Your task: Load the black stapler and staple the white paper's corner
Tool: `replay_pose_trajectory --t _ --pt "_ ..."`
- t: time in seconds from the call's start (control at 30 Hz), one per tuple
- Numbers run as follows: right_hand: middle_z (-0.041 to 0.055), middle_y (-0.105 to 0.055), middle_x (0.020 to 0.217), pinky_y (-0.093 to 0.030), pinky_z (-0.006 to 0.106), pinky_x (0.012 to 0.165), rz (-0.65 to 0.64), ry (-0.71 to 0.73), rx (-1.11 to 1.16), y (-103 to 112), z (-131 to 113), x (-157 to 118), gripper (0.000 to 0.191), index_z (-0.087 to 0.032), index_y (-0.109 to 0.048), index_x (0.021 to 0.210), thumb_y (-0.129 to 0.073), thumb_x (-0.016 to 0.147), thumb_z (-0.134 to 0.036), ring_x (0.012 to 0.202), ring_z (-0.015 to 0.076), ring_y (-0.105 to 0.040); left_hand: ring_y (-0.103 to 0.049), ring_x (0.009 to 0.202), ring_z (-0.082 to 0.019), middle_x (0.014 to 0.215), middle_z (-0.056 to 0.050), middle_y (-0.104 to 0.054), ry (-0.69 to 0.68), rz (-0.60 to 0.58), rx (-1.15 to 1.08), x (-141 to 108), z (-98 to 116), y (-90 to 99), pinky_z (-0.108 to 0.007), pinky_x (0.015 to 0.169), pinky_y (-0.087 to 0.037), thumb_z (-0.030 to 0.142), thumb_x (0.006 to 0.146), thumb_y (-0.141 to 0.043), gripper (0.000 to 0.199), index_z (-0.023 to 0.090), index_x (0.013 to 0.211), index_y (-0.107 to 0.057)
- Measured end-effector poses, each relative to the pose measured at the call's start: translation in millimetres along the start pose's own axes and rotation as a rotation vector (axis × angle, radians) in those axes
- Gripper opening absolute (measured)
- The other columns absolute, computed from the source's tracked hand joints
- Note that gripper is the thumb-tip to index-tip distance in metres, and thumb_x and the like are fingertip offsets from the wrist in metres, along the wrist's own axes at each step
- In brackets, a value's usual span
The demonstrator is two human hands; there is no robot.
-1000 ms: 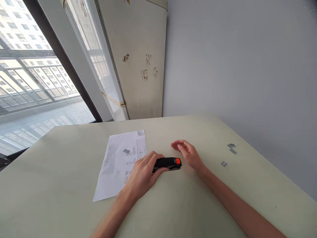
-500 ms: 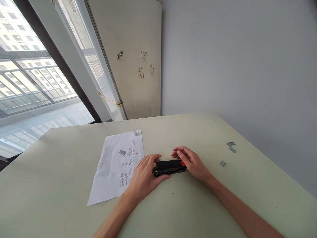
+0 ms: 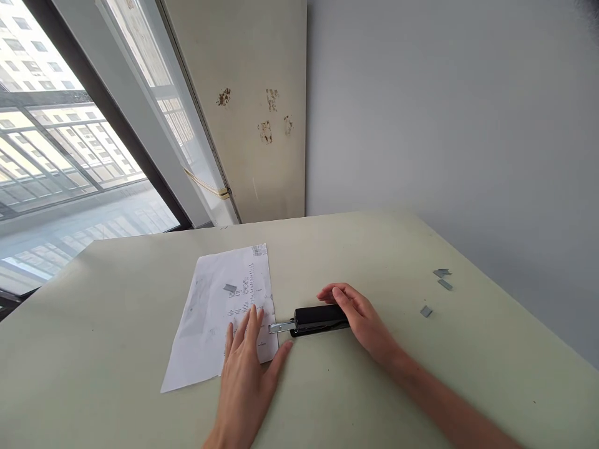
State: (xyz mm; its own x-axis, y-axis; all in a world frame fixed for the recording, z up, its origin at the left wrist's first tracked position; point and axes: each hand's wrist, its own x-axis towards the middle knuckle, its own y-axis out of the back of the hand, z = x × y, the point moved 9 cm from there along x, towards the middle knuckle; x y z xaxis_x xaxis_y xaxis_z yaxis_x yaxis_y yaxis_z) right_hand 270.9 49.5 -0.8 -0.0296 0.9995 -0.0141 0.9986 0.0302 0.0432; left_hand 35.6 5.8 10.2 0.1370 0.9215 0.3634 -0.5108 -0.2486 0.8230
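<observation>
A black stapler [image 3: 318, 318] lies on the table, its metal staple tray [image 3: 281, 327] sticking out of the left end over the edge of the paper. My right hand [image 3: 358, 318] is closed around the stapler's right end and covers it. My left hand [image 3: 248, 362] holds nothing; its fingers are spread over the lower right part of the printed sheets [image 3: 201, 337], with the thumb just below the tray. On the paper rests a short grey strip of staples [image 3: 229, 287].
Several grey staple strips [image 3: 425, 311] lie on the right side of the pale table [image 3: 116, 349]. Behind the table stand a grey wall [image 3: 421, 112] and a beige cabinet-like panel [image 3: 262, 174] with brown marks. A window [image 3: 60, 137] is at the left.
The metal tray now sticks out of the stapler's left end. My left hand has let go of the stapler and moved left and down onto the paper. My right hand stays at the stapler's right end.
</observation>
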Motion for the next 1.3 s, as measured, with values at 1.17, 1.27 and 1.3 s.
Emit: replay_pose_trajectory --t 1.17,1.27,1.3 --pt "0.0097 -0.071 0.112 -0.051 0.042 0.098 -0.019 0.361 -0.705 -97.4 -1.4 159.1 0.031 -0.022 -0.067 0.113 -0.072 0.095 -0.046 0.108 0.028 -0.065 -0.037 0.154 -0.03 0.167 -0.004 -0.038 -0.481 -0.276 0.197 -64.4 6.4 49.0 -0.047 0.119 -0.047 0.037 0.106 -0.051 0.07 0.027 0.168 -0.021" --pt "0.0112 -0.07 0.12 -0.053 0.046 0.1 -0.063 0.361 -0.728 -137.4 -4.8 186.3 0.037 -0.02 -0.067 0.121 -0.072 0.096 -0.046 0.111 0.0278 -0.066 -0.036 0.154 -0.03 0.167 -0.004 -0.037 -0.473 -0.287 0.204 -64.4 8.0 48.3 -0.048 0.12 -0.047 0.039 0.106 -0.053 0.071 0.025 0.168 -0.021" --pt "0.0111 -0.068 0.126 -0.055 0.047 0.098 -0.08 0.363 -0.732 -149.7 -5.9 192.3 0.036 -0.019 -0.066 0.126 -0.07 0.098 -0.043 0.112 0.0267 -0.066 -0.036 0.154 -0.03 0.168 -0.004 -0.037 -0.471 -0.292 0.21 -64.7 8.1 47.6 -0.048 0.12 -0.047 0.039 0.106 -0.054 0.071 0.025 0.168 -0.022"
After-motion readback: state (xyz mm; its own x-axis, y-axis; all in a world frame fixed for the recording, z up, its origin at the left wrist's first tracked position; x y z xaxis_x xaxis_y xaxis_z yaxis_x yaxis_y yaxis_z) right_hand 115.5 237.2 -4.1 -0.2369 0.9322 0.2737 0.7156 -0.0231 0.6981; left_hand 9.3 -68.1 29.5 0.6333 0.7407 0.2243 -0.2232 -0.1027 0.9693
